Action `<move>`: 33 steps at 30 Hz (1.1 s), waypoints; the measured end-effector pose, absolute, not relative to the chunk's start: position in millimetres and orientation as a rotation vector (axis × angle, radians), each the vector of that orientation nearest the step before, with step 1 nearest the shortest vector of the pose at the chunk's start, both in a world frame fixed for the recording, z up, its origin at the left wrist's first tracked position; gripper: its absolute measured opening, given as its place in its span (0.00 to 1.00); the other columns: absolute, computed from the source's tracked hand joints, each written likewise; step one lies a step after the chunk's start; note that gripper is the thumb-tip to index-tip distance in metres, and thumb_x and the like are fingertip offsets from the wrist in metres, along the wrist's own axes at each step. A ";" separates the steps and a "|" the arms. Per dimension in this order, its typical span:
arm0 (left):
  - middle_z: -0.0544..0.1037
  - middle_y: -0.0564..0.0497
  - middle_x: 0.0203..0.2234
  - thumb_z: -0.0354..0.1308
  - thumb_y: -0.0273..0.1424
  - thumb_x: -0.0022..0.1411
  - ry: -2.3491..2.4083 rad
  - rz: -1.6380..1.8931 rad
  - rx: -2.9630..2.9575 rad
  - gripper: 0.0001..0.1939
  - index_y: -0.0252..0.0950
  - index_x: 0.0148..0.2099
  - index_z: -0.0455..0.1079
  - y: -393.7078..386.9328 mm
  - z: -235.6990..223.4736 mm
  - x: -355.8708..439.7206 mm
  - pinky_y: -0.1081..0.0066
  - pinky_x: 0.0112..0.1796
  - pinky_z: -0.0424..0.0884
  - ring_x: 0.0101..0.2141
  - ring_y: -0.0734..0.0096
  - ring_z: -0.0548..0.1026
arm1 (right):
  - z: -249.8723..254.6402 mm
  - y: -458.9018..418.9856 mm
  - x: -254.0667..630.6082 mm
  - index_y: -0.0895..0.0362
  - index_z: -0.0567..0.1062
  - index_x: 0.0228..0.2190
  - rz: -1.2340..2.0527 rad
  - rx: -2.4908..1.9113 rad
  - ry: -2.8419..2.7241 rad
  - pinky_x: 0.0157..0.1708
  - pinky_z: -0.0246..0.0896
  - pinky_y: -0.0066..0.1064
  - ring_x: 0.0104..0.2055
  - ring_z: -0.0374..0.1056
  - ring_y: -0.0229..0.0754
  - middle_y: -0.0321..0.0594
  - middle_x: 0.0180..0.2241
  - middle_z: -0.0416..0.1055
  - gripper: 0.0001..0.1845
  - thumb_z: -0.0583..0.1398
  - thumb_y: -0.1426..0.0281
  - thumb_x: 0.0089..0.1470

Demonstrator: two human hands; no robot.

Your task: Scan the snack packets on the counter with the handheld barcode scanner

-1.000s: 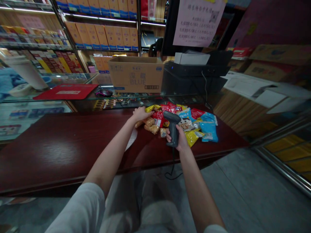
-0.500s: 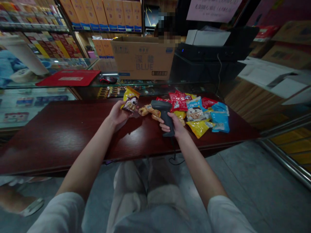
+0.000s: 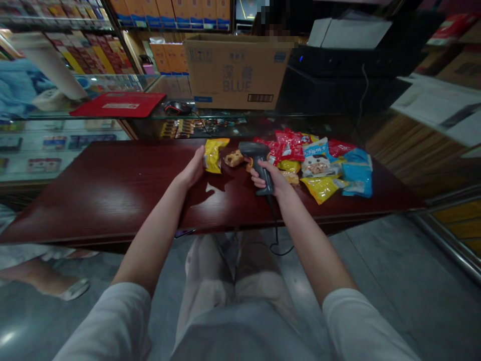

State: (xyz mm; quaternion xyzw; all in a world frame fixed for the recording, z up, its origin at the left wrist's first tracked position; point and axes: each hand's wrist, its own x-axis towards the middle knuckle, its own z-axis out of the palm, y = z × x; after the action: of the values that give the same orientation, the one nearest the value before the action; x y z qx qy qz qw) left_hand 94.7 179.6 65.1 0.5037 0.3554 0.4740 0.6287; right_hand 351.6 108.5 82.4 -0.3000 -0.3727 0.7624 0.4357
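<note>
My left hand (image 3: 193, 168) is at the far side of the dark red wooden counter (image 3: 112, 200), its fingers gripping the edge of a yellow snack packet (image 3: 214, 155). The packet's plain yellow side faces up. My right hand (image 3: 269, 179) is wrapped around the grip of a black corded handheld barcode scanner (image 3: 255, 150), whose head points left toward a small clear pastry packet (image 3: 233, 158). To the right of the scanner lies a heap of red, blue and yellow snack packets (image 3: 319, 168).
Behind the counter stand a glass display case (image 3: 75, 113) with a red mat (image 3: 118, 104) and computer mouse (image 3: 177, 108) on it, plus a cardboard box (image 3: 236, 72). A person (image 3: 274, 15) is behind the box. Another person's leg (image 3: 48, 276) is at lower left.
The yellow packet has turned over, its printed side no longer showing, and has moved lower with my left hand. The scanner has shifted slightly, and the whole view has moved as my head tilted.
</note>
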 end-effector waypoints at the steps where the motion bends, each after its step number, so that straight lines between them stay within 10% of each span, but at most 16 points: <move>1: 0.80 0.44 0.41 0.64 0.48 0.56 0.803 1.117 1.152 0.27 0.34 0.51 0.69 178.7 64.6 97.1 0.65 0.44 0.74 0.43 0.61 0.79 | 83.7 107.0 352.4 0.56 0.69 0.37 1.890 -0.746 -0.916 0.11 0.41 0.19 0.13 0.48 0.29 0.26 0.18 0.61 0.10 0.56 0.63 0.59; 8: 0.77 0.43 0.46 0.74 0.35 0.39 0.987 1.220 1.395 0.37 0.34 0.51 0.64 166.7 57.7 101.2 0.60 0.50 0.72 0.47 0.58 0.77 | 82.5 91.5 353.5 0.57 0.68 0.34 1.811 -0.734 -0.914 0.10 0.39 0.19 0.12 0.46 0.27 0.27 0.19 0.63 0.10 0.57 0.62 0.58; 18: 0.69 0.39 0.56 0.72 0.41 0.46 0.963 1.370 1.460 0.40 0.38 0.55 0.55 182.5 37.8 93.8 0.56 0.59 0.66 0.60 0.53 0.69 | 66.2 92.0 345.8 0.57 0.67 0.40 1.772 -0.769 -1.096 0.11 0.43 0.21 0.13 0.52 0.29 0.27 0.18 0.66 0.22 0.65 0.59 0.48; 33: 0.76 0.44 0.50 0.72 0.41 0.49 1.016 1.216 1.121 0.35 0.42 0.55 0.60 174.4 44.1 97.4 0.46 0.44 0.78 0.42 0.57 0.79 | 67.1 84.2 340.7 0.56 0.66 0.40 1.860 -0.805 -1.196 0.11 0.45 0.21 0.12 0.53 0.29 0.24 0.17 0.64 0.25 0.67 0.57 0.48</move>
State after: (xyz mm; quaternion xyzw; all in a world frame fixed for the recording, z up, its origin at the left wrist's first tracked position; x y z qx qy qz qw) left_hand 97.4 174.4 44.1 0.4765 0.4319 0.5169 0.5650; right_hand 340.7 84.2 67.1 -0.3157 -0.4692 0.7297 0.3843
